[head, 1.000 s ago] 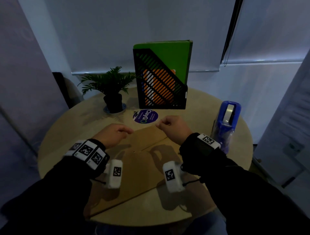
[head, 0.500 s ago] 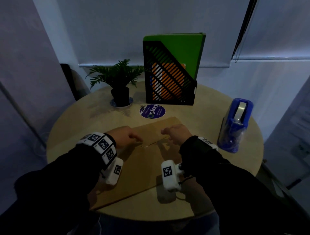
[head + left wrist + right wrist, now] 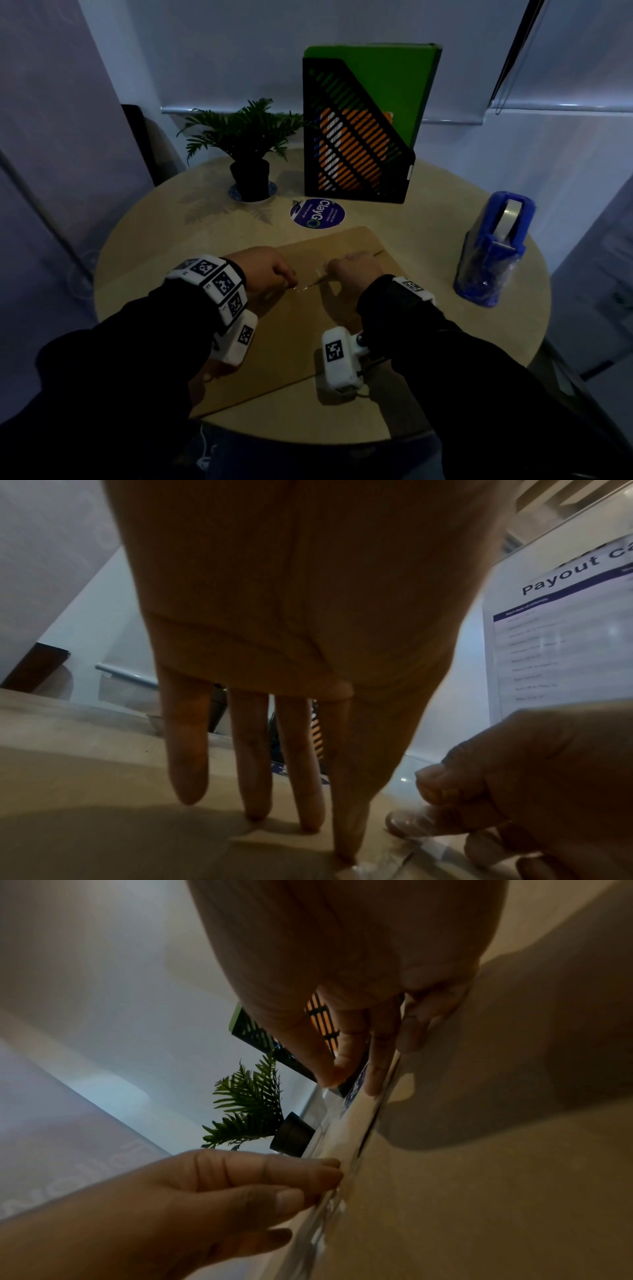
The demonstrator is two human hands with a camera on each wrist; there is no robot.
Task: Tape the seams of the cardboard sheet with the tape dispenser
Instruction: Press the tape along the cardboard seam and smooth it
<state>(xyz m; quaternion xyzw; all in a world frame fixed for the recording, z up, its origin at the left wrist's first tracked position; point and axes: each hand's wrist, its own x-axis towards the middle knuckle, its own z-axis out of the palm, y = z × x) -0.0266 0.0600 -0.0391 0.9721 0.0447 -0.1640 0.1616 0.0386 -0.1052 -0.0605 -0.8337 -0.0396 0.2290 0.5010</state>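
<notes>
A brown cardboard sheet [image 3: 291,335] lies flat on the round table [image 3: 428,342], its seam [image 3: 376,253] running across the middle. My left hand [image 3: 270,270] and right hand [image 3: 352,270] are low over that seam. Each pinches one end of a short clear tape strip [image 3: 310,284] stretched between them. In the left wrist view my straight left fingers [image 3: 253,777] point down at the cardboard [image 3: 103,818], and the right hand [image 3: 514,791] holds the tape [image 3: 407,825]. The right wrist view shows the shiny tape [image 3: 346,1129] lying along the seam. The blue tape dispenser [image 3: 493,250] stands apart at the right.
A black mesh file holder [image 3: 356,137] with a green folder stands at the back of the table. A small potted plant [image 3: 246,154] is to its left, and a round purple sticker [image 3: 317,213] lies in front. Walls close in around the table.
Both hands have come down from above the sheet's far edge onto the seam. The tape strip between them now lies close against the cardboard.
</notes>
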